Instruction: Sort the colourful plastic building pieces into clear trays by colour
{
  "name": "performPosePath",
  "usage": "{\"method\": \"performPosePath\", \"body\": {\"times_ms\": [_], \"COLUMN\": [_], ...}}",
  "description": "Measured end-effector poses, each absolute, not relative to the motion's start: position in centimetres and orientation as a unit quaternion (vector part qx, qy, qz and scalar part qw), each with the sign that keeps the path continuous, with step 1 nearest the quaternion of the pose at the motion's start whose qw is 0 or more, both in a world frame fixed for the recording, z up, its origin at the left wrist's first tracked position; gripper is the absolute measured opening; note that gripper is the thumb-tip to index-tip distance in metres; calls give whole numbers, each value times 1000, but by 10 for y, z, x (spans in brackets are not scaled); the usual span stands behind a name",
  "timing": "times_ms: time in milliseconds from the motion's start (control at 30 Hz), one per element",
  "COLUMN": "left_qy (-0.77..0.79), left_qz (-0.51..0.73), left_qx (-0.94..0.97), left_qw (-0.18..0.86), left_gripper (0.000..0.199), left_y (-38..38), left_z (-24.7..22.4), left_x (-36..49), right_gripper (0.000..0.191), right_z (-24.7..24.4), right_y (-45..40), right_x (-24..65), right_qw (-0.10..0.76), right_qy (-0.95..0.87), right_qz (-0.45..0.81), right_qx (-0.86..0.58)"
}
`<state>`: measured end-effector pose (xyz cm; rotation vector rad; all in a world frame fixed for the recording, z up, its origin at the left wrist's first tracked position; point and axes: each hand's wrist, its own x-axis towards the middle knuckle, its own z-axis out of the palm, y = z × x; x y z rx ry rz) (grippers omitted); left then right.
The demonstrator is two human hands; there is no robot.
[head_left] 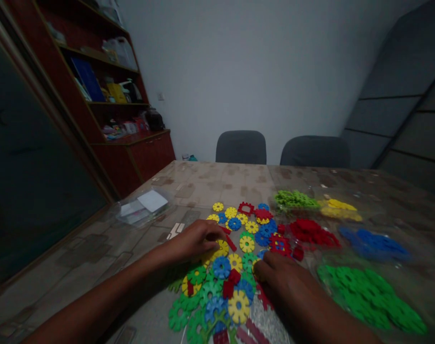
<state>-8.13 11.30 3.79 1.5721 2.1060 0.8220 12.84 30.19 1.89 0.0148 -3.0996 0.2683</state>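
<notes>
In the head view, my left hand (203, 237) hovers over the left side of a pile of notched plastic discs. Its fingers are curved, with a gap between thumb and fingertips, beside a red strip (231, 241) and a yellow notched disc (222, 248). My right hand (275, 267) lies at the pile's right side, its fingers closed on the edge of a yellow disc (255, 265) that they mostly hide. Between the hands are a blue disc (222, 267), another yellow disc (235, 261) and a green disc (249, 262). Red blocks (232, 282) sit among them.
On the right, clear trays hold light green pieces (296, 199), yellow pieces (339, 209), red pieces (312, 232), blue pieces (378, 243) and green pieces (371, 294). A clear tray with white cards (151, 200) lies at left. Two grey chairs (241, 147) stand beyond the patterned table (217, 179).
</notes>
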Motion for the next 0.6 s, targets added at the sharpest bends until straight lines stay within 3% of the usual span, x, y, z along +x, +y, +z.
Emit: {"method": "performPosePath", "body": {"times_ms": [200, 467, 600], "left_qy": [782, 779, 784], "left_qz": [277, 196, 168], "left_qx": [530, 541, 542], "left_qw": [174, 249, 251], "left_gripper": [10, 4, 24], "left_y": [104, 95, 98], "left_z": [46, 55, 59], "left_x": [-92, -88, -81], "right_gripper": [24, 24, 21], "right_z": [14, 17, 19], "right_y": [305, 304, 303], "right_x": [131, 130, 129], "right_qw": [73, 54, 38], "right_qy": [-992, -994, -996], "right_qz": [102, 92, 71], "right_qx": [34, 30, 34]}}
